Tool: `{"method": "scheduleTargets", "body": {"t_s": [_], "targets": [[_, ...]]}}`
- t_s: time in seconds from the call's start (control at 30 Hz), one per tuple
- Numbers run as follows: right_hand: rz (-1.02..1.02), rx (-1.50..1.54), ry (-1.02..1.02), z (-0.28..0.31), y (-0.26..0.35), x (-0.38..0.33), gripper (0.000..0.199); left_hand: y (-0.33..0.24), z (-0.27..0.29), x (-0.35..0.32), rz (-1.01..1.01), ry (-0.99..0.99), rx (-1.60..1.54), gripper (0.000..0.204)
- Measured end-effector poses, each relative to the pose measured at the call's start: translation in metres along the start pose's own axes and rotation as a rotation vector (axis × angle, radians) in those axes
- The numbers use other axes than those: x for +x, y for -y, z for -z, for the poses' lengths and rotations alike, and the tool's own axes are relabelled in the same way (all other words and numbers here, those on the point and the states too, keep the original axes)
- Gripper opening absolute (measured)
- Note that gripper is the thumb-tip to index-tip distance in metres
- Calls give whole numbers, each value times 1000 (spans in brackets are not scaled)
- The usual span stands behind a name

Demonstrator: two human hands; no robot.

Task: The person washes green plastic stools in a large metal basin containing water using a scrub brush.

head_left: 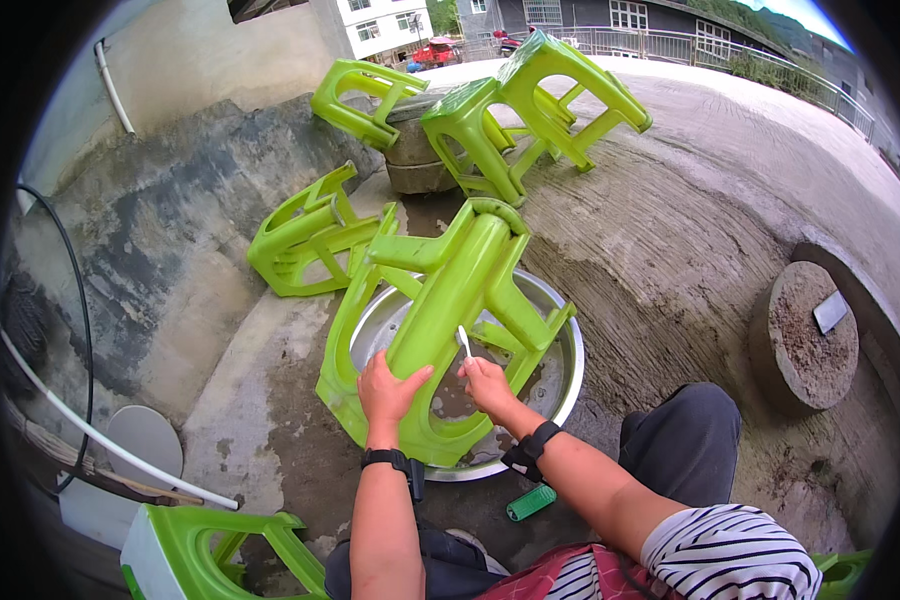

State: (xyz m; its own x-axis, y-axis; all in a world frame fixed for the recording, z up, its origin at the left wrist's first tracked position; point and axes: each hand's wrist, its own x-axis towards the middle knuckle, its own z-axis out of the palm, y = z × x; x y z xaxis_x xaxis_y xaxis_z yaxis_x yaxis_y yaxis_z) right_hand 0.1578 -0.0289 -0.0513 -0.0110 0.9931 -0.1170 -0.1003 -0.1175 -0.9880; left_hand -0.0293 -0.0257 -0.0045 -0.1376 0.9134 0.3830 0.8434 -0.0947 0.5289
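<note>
A lime-green plastic stool (460, 270) lies tipped with its legs up in a wide metal basin (576, 375) in front of me. My left hand (387, 392) grips its near part, thumb across the smooth green panel; some fingertips are hidden. My right hand (487, 385) is closed round a slim white tool (464, 341), shaped like a toothbrush, whose tip is against or close to the stool's panel. Dark wet patches show on the basin's bottom. Just outside the near rim, a green scrubbing brush (531, 502) lies on the ground.
More green stools stand or lie about: one on its side (310, 240) at left, several around a round concrete block (417, 160), one (220, 550) near lower left. A concrete cylinder (805, 340) is at right. A white pipe (110, 440) and black hose (82, 300) run along the left.
</note>
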Motion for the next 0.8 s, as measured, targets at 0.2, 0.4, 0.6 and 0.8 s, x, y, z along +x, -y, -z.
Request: {"method": "scheduleTargets", "body": {"t_s": [0.2, 0.4, 0.6, 0.8], "targets": [[-25, 130, -143, 6, 31, 47, 37, -14, 2, 9, -42, -22, 21, 78], [339, -348, -11, 9, -14, 0, 35, 3, -2, 5, -7, -12, 35, 83], [327, -890, -308, 52, 47, 27, 41, -5, 11, -1, -9, -2, 29, 82], [84, -1123, -229, 118, -26, 9, 43, -9, 2, 0, -48, -50, 35, 88]]}}
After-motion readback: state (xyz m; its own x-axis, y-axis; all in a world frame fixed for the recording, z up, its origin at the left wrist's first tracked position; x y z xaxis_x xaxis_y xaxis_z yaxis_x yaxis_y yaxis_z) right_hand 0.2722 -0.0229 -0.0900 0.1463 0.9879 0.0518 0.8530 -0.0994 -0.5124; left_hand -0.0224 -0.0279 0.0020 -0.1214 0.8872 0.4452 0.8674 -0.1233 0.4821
